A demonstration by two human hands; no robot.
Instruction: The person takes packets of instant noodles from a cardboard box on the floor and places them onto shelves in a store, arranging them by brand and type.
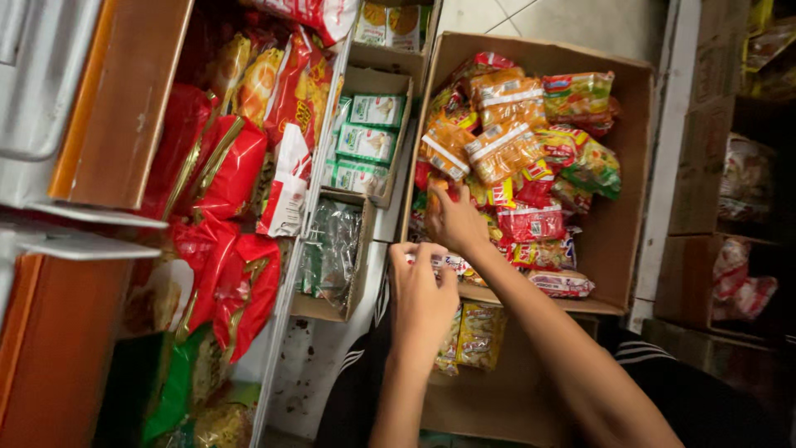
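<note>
step: you're picking noodle packets out of the cardboard box [618,224]; judged mid-sort, both hands down in the pile.
right hand: your right hand [454,220] lies on the heap at the box's left side, fingers [433,199] curled round a small red-orange packet [440,186]; clenched on it, as far as I can tell.
left hand: your left hand [421,292] sits at the box's near edge, fingers bent over a pale packet [454,264]; grip itself hidden, cannot tell if it's closed.
next move: likely calls for lifting the gripped packet clear without dragging its neighbours; loose pile, so packets may slide.
box contents: orange packets [493,141] at the far left, green-yellow packets [584,124] far right, red packets [531,220] in the middle.
lower box: a second carton beneath holds yellow packets [477,332].
left side: small open carton [358,249] with clear-wrapped packs; another above holds green-and-white packets [369,137].
rack: red snack bags [224,166] hang at the far left.
</note>
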